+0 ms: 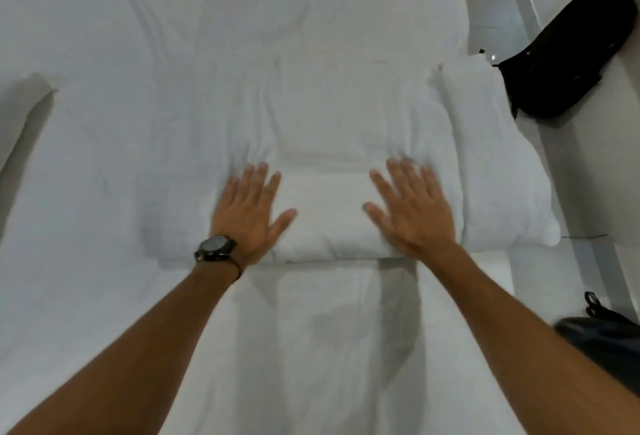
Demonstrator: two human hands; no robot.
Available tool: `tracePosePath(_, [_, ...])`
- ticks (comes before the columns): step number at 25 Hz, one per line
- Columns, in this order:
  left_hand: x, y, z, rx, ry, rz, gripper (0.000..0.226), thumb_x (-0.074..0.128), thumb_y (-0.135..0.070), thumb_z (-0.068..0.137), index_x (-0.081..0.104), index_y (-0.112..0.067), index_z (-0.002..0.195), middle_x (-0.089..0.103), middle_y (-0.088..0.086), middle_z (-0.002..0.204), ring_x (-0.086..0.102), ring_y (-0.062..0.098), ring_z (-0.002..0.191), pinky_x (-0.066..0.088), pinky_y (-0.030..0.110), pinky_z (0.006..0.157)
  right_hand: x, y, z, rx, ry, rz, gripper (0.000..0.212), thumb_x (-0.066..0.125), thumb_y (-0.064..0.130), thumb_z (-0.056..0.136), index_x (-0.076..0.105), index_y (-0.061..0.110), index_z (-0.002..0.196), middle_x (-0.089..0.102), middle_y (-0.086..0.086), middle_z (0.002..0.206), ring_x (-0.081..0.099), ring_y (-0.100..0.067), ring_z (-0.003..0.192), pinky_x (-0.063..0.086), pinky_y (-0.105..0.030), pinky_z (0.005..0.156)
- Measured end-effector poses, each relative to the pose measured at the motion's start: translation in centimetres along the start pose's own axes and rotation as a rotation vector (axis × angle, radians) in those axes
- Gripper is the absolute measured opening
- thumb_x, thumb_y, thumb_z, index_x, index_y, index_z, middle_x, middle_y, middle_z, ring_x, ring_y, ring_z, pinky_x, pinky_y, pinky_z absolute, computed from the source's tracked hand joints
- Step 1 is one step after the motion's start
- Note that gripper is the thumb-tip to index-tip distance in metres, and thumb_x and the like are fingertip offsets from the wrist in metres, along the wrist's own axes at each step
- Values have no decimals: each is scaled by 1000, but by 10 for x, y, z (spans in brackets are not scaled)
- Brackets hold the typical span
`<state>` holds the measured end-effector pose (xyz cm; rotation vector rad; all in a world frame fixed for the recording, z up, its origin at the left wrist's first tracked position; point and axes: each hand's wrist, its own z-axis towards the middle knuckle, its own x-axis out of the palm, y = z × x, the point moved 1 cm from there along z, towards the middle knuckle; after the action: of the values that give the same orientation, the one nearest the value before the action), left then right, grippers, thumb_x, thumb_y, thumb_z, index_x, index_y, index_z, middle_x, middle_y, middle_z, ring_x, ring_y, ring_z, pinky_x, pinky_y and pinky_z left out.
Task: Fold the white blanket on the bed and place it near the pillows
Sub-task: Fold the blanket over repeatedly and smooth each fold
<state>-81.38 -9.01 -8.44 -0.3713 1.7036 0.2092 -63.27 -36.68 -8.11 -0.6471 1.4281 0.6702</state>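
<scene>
Head view: left hand [249, 216] and right hand [414, 211], fingers spread, press flat on the folded white blanket [329, 213]. Bare bed [86, 157] lies open to the left.

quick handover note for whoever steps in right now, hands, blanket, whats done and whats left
Left hand: open, fingers spread, palm down on the left end of the folded white blanket; wears a dark watch.
Right hand: open, palm down on the blanket's right end; blurred, so contact is likely but not certain.
Blanket: a compact folded bundle on the bed, with a pillow beside it on the right.
Done: folding looks complete.
Left: smooth it, confirm it sits near the pillows, lift hands away.
</scene>
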Motion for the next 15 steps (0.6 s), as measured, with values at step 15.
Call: tracePosePath(15, [0, 29, -48, 89, -32, 122, 124, 80, -66, 67, 28, -4, 161, 28, 16, 170, -21, 9, 156, 0, 48, 124, -29, -64, -78, 340, -43, -11, 70, 35, 55, 113, 39, 12, 167, 25, -17, 179, 19, -37, 167, 19, -63, 132])
